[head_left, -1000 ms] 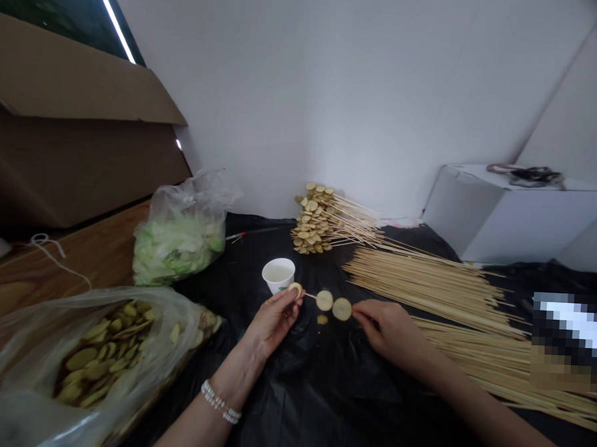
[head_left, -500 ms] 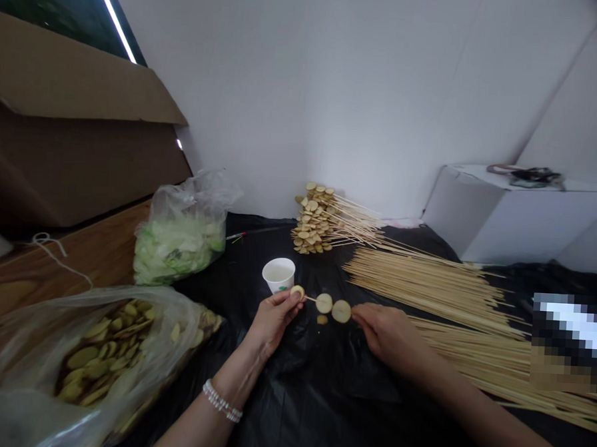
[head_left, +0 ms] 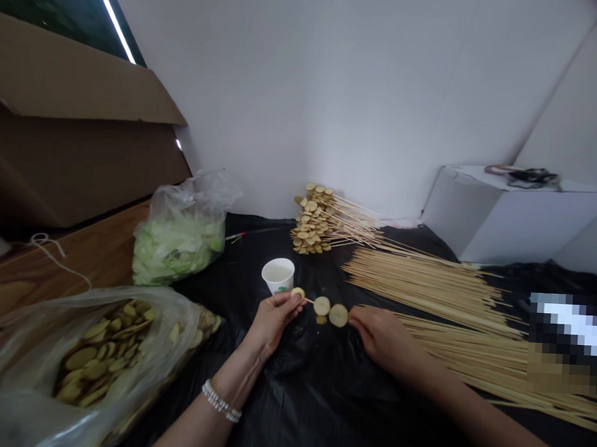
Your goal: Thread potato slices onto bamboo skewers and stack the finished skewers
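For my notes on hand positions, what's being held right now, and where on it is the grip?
A bamboo skewer with three potato slices: the left hand grips it at the end slice, the right hand pinches the opposite end.

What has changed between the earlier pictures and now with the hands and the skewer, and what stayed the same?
The right hand has moved slightly left, and the two potato slices on the bamboo skewer have slid left with it, toward the left hand. Neither hand let go. The white paper cup and the loose skewers stayed in place.
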`<state>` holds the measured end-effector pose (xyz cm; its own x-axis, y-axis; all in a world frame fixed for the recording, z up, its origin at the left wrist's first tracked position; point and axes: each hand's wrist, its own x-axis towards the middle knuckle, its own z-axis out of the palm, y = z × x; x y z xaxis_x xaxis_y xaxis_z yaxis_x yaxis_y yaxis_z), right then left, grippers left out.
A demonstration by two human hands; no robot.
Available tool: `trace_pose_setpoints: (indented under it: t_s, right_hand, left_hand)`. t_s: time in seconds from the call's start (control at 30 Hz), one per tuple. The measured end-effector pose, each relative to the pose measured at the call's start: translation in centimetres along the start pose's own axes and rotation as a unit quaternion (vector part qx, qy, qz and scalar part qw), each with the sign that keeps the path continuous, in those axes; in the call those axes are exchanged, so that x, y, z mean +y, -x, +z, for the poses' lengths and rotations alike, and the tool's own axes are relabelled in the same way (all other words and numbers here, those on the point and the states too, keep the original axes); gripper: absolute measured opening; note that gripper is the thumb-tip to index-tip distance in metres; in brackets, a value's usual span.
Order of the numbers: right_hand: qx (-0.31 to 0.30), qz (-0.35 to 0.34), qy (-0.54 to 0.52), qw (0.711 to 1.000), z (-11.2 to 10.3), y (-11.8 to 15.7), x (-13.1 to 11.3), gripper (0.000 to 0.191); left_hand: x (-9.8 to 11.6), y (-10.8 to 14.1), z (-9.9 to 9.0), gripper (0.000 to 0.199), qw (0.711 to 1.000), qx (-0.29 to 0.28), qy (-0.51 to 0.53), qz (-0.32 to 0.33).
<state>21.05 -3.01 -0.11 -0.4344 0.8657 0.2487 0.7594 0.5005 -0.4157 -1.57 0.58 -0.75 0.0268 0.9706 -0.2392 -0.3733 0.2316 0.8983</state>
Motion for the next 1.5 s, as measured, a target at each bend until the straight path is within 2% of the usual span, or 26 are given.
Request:
trace_pose_setpoints:
  t_s: [0.13, 0.27, 0.47, 0.63, 0.87, 1.03, 1.3, 1.5]
  right_hand:
    - [0.023, -0.012, 0.009, 1.0, 0.3, 0.1, -0.1, 0.028]
    - [0.005, 0.001, -0.027, 1.0, 0.8, -0.1, -0.1, 0.028]
    - [0.027, -0.014, -0.04, 0.999, 0.9, -0.5, 0.1, 0.027]
    - [0.038, -0.021, -0.05, 0.998, 0.8, -0.4, 0.1, 0.027]
    - [0.042, -0.026, -0.015, 0.999, 1.5, -0.3, -0.1, 0.029]
    - [0.046, -0.021, -0.017, 0.999, 1.7, -0.5, -0.1, 0.027]
    - [0.056, -0.016, -0.049, 0.997, 1.3, -0.5, -0.1, 0.025]
    - [0.074, -0.007, -0.045, 0.996, 0.8, -0.8, 1.6, 0.019]
  left_hand:
    - [-0.1, 0.0, 0.0, 0.029, 1.0, 0.001, -0.008, -0.002]
    - [-0.1, 0.0, 0.0, 0.028, 1.0, -0.008, -0.023, 0.002]
    - [0.0, 0.0, 0.2, 0.027, 0.999, -0.003, 0.028, -0.019]
    - [0.1, 0.0, 0.2, 0.025, 1.0, 0.002, 0.024, -0.017]
    - [-0.4, 0.0, 0.4, 0.027, 0.999, -0.015, -0.036, -0.003]
    - [-0.4, 0.1, 0.7, 0.029, 1.0, -0.01, -0.017, -0.004]
    - [-0.3, 0.3, 0.5, 0.029, 0.998, -0.053, -0.042, -0.003]
    - [-0.3, 0.1, 0.3, 0.031, 0.999, -0.03, -0.012, -0.004]
